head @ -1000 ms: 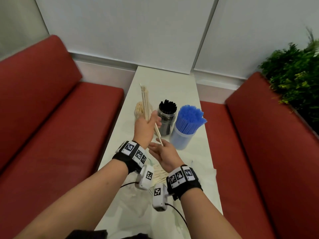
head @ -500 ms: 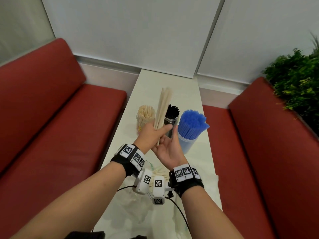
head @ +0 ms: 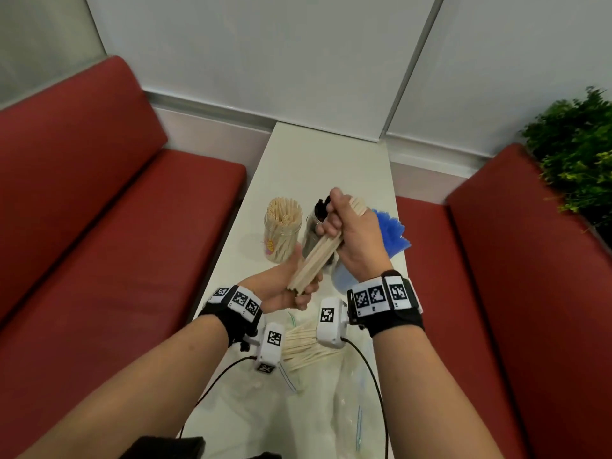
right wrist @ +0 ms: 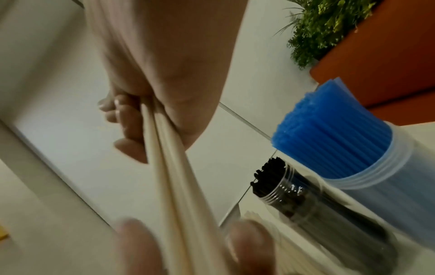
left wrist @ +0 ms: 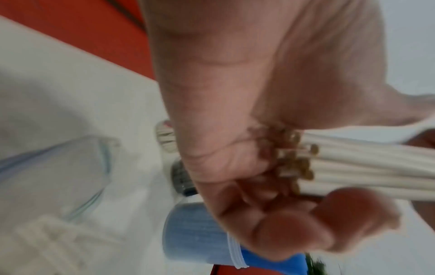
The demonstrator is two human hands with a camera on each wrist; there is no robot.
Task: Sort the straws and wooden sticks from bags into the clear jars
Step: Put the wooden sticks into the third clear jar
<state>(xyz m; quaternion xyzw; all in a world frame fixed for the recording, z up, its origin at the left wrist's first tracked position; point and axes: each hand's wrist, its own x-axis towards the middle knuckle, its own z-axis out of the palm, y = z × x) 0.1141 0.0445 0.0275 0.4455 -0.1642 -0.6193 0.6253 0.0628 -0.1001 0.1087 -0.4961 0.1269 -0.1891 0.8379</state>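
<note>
Item: bundle of wooden sticks (head: 316, 256), held over the counter (head: 318, 160).
Our right hand (head: 352, 233) grip curls round its upper end; our left hand (head: 284, 289) cups its lower end, near the jars.

In the head view the right hand (head: 352, 233) covers most of the jar of black straws (head: 313, 231) and the jar of blue straws (head: 390, 238). The left wrist view is blurred. The clear bags (head: 351, 412) run off the tabletop's near edge.
</note>
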